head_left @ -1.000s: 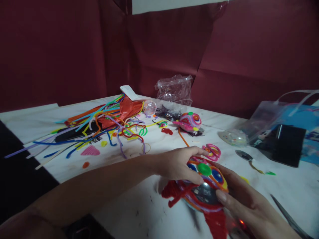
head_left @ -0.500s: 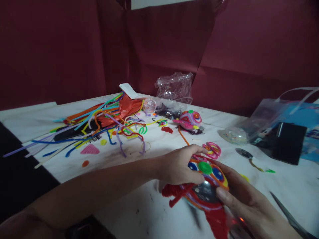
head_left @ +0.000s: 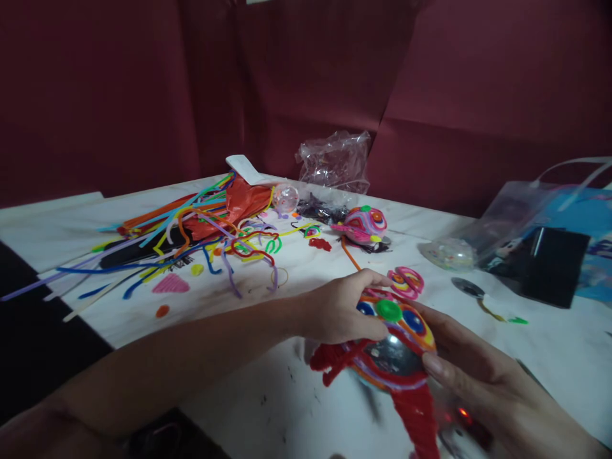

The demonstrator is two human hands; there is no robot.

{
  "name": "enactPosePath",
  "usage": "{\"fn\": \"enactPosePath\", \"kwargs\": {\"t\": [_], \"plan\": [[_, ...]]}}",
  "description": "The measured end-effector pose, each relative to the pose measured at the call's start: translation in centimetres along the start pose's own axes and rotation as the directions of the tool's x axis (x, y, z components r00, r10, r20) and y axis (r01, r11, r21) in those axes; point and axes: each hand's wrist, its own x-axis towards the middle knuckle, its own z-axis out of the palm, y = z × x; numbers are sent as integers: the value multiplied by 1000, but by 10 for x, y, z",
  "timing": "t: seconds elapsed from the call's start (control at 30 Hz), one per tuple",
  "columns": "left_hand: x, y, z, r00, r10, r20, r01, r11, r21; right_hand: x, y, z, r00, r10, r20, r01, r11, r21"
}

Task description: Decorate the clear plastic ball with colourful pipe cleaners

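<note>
Both my hands hold a round craft figure point(head_left: 394, 354), a clear ball wrapped in orange, purple and red pipe cleaners. It has two blue eyes, a green disc between them and red limbs hanging below. My left hand point(head_left: 347, 309) grips its upper left side, thumb across the front. On its right side my right hand point(head_left: 471, 370) is wrapped, thumb pressed near the lower edge. Just behind the figure lies a flat pink and yellow coil point(head_left: 405, 282). Below my right hand is a dark object with a red light point(head_left: 463, 415), partly hidden and blurred.
Loose pipe cleaners point(head_left: 157, 255) spread across the left of the white table. Farther back sit a pink fish-like craft piece point(head_left: 366, 225), a clear ball point(head_left: 285, 198) and a clear plastic bag point(head_left: 335, 162). To the right are a black box point(head_left: 557, 268) and a clear dome point(head_left: 454, 254).
The figure has shifted slightly in my hands, and my right thumb sits a little farther right. The scissors at the right are now mostly covered by my right hand.
</note>
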Motion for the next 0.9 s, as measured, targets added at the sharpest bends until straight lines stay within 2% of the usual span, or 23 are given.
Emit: {"fn": "enactPosePath", "kwargs": {"t": [0.1,0.27,0.47,0.67,0.8,0.9], "plan": [[-1,0,2,999,38,-1,-38,999,22,1,1,-1,999,18,-28,-18,999,30],[-1,-1,4,997,72,-36,-70,996,53,3,2,-1,998,-54,9,54,997,-50],[2,-3,5,994,80,-71,-75,994,74,1,-2,6,994,-45,-97,37,995,-88],[0,-2,4,996,63,-56,-60,997,50,5,6,-16,994,-111,17,111,942,-316],[0,-1,4,997,56,-43,-54,998,38,9,11,-28,990,-138,43,143,903,-406],[0,-1,4,998,50,-45,-48,999,24,7,11,-31,993,-112,45,120,884,-452]]}}
